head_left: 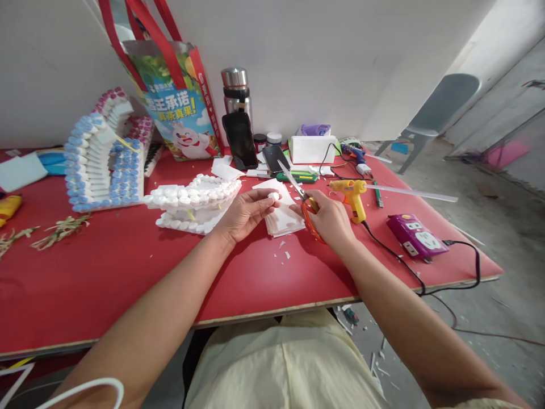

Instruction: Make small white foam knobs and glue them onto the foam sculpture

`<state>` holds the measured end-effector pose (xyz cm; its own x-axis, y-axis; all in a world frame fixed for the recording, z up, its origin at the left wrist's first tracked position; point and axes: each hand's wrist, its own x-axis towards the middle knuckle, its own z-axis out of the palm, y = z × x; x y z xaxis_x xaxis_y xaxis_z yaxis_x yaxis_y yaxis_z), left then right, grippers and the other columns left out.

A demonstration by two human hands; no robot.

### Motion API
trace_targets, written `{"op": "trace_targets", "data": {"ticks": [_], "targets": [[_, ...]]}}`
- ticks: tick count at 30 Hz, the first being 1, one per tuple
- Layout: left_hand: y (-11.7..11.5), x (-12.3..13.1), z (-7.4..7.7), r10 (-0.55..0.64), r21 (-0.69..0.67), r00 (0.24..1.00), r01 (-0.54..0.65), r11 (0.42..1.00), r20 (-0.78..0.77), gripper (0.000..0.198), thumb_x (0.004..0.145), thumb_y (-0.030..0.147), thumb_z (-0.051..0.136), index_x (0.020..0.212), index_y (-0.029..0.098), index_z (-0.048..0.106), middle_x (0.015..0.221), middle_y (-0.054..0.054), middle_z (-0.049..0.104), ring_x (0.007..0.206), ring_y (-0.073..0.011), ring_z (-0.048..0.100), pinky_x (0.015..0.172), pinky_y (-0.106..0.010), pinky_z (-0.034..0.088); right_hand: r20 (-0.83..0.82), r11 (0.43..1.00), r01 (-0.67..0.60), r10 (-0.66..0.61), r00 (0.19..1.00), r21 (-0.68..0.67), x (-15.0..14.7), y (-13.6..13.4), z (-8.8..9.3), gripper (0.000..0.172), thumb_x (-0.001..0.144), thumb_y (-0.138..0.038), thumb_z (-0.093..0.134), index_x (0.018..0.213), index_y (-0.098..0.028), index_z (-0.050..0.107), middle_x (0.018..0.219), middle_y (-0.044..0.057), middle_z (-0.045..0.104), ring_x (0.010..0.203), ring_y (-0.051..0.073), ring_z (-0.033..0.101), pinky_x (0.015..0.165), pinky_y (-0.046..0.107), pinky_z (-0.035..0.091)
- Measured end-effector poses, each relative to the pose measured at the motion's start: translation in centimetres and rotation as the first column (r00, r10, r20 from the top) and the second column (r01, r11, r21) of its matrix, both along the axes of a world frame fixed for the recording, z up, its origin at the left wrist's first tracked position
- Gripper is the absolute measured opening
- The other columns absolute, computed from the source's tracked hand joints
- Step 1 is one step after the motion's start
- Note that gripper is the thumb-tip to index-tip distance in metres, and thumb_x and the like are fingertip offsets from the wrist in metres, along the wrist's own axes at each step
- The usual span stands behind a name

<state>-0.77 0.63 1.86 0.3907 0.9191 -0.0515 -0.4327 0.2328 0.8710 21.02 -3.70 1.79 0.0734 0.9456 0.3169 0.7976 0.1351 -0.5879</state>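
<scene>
Well left of the paper stack [286, 220], a curved structure [85, 165] shows ribbed rows of rounded, blue-tipped white pieces. Behind it and to its right, still left of the stack, stands a glossy printed bag [176, 108] with red straps, its contents hidden. Just left of the stack sits a knobbly, two-tiered white structure [183, 199]; beyond the stack rises a lidded flask [235, 85] of shiny steel. Over the stack, the person's left hand [249, 213] pinches a small, rounded white piece [275, 196] between thumb and fingers. At the stack's right edge, the right hand [332, 218] is closed around the orange handles of steel-bladed scissors [294, 183]. Right of the stack are a yellow plastic glue gun [356, 199], holding a translucent stick [417, 193], and a smooth purple socket block [413, 233].
</scene>
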Motion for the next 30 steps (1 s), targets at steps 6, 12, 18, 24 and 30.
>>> {"op": "trace_targets", "data": {"ticks": [6, 12, 18, 24, 30], "targets": [[-0.3, 0.5, 0.2, 0.034, 0.062, 0.998, -0.031, 0.998, -0.054, 0.027, 0.068, 0.019, 0.089, 0.092, 0.012, 0.081, 0.082, -0.005, 0.073, 0.069, -0.0082, 0.064, 0.066, -0.020, 0.050, -0.048, 1.000, 0.016, -0.017, 0.999, -0.026, 0.3, 0.0, 0.2, 0.044, 0.081, -0.063, 0.067, 0.103, -0.025, 0.068, 0.059, -0.004, 0.053, 0.054, 0.016, 0.046, 0.055, 0.027, 0.033], [-0.3, 0.8, 0.0, 0.130, 0.075, 0.990, -0.126, 0.989, -0.050, 0.026, 0.067, 0.022, 0.089, 0.090, 0.015, 0.082, 0.082, -0.004, 0.073, 0.070, -0.0102, 0.063, 0.068, -0.024, 0.050, -0.017, 0.979, -0.198, 0.200, 0.980, 0.052, 0.0, -0.8, 0.4, 0.055, 0.085, -0.058, 0.067, 0.127, -0.024, 0.058, 0.085, 0.002, 0.059, 0.070, 0.018, 0.054, 0.065, 0.029, 0.043], [-0.2, 0.9, 0.0, 0.142, 0.070, 0.989, -0.139, 0.988, -0.036, 0.020, 0.064, 0.020, 0.089, 0.080, 0.013, 0.079, 0.079, -0.004, 0.072, 0.072, -0.0119, 0.065, 0.075, -0.027, 0.052, 0.162, 0.968, -0.238, 0.222, 0.961, 0.082, -0.6, -0.8, -0.1, 0.056, 0.086, -0.058, 0.066, 0.127, -0.021, 0.059, 0.096, 0.009, 0.058, 0.080, 0.023, 0.059, 0.070, 0.032, 0.045], [-0.2, 1.1, 0.1, 0.167, 0.061, 0.985, -0.164, 0.984, -0.042, 0.023, 0.062, 0.018, 0.089, 0.080, 0.014, 0.075, 0.075, -0.002, 0.071, 0.071, -0.0127, 0.065, 0.074, -0.028, 0.054, 0.218, 0.966, -0.240, 0.215, 0.952, 0.093, -0.6, -0.7, -0.3, 0.057, 0.087, -0.060, 0.065, 0.127, -0.020, 0.061, 0.094, 0.009, 0.057, 0.077, 0.023, 0.058, 0.069, 0.031, 0.044], [-0.1, 0.9, -0.2, 0.166, 0.074, 0.986, -0.164, 0.984, -0.023, 0.023, 0.061, 0.017, 0.089, 0.080, 0.014, 0.076, 0.082, -0.003, 0.074, 0.080, -0.0146, 0.069, 0.084, -0.031, 0.056, 0.224, 0.965, -0.248, 0.223, 0.949, 0.090, -0.5, -0.7, -0.6, 0.055, 0.089, -0.059, 0.064, 0.128, -0.020, 0.062, 0.092, 0.008, 0.055, 0.078, 0.023, 0.058, 0.069, 0.030, 0.043]]}}
